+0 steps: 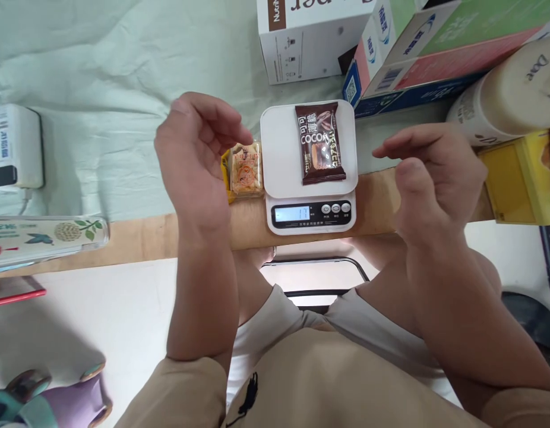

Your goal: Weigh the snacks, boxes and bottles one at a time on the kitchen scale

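Left hand [192, 156] gripping snack packet [246, 169], cocoa packet [320, 142] on scale [279, 154]

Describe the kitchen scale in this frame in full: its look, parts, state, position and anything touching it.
The kitchen scale is white, apparently plastic, with a rounded square platform and a dark front strip holding a lit pale-blue display and three round buttons. The display shows digits too small to read surely. It sits flat at the table's wooden edge. A brown cocoa snack packet lies lengthwise on the platform. Neither hand touches it: the left hand holds an orange snack packet beside it, and the right hand hovers open.
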The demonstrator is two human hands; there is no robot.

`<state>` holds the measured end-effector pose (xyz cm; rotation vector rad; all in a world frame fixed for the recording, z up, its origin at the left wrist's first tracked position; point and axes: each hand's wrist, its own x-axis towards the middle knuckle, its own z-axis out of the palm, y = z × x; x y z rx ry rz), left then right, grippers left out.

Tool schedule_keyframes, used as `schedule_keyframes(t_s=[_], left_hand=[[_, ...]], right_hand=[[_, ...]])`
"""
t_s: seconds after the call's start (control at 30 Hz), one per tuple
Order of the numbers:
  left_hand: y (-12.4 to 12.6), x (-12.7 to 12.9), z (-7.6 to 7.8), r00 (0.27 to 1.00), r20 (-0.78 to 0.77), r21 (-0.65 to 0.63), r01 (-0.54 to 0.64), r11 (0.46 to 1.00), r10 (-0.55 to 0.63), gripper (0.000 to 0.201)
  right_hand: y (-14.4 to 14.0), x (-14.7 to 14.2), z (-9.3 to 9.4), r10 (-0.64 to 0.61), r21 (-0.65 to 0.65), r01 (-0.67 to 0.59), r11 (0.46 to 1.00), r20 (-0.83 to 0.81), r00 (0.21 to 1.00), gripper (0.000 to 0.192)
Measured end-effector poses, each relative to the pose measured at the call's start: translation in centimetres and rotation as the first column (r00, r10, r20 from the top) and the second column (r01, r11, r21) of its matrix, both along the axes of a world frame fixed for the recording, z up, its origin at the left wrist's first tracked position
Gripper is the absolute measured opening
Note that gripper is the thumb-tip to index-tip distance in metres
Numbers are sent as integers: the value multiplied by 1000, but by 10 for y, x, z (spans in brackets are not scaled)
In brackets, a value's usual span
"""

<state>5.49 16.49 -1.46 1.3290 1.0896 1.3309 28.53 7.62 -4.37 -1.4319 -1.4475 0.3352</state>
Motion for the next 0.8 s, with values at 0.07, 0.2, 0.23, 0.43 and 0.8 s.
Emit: schedule_keyframes(t_s=[0.07, 0.2, 0.23, 0.43, 0.8], left_hand=[[1, 1, -3, 989, -149, 29, 14, 999, -9, 30], [-5, 4, -7, 912, -408, 156, 107, 982, -34, 33], [-8, 7, -8, 889, -452, 170, 163, 972, -70, 35], [-24, 32, -4, 742, -611, 61, 391, 918, -276, 35], [-5, -6, 5, 943, -310, 161, -74, 984, 121, 20]], right_hand=[[0, 0, 0, 7, -48, -7, 999, 14, 1000, 32], [2, 1, -3, 80, -135, -71, 988, 62, 995, 39], [2, 0, -4, 113, -159, -98, 982, 89, 990, 41], [10, -21, 0, 191, -246, -165, 955, 84, 978, 45], [17, -63, 21, 317, -176, -326, 929, -77, 945, 48]])
